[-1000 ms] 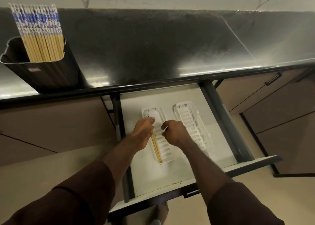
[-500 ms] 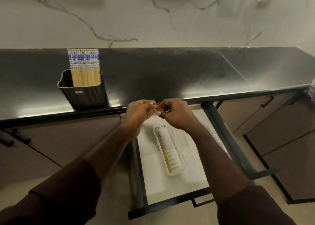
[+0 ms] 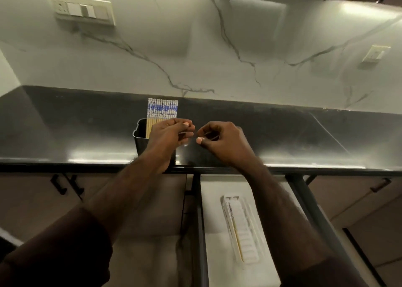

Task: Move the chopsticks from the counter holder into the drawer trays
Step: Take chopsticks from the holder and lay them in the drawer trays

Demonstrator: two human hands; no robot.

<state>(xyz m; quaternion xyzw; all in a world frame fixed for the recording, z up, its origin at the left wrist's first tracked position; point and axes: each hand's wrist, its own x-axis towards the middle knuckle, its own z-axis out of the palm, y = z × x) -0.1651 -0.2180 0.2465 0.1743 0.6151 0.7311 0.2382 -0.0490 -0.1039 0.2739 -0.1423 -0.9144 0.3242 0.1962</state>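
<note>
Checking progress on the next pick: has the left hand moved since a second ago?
Yes. The left hand has risen out of the open drawer, away from the tray, up to the chopstick holder.

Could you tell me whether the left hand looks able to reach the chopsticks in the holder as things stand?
Probably yes: the left hand is right beside the chopsticks, whose tops stand clear above the holder, nothing between.
</note>
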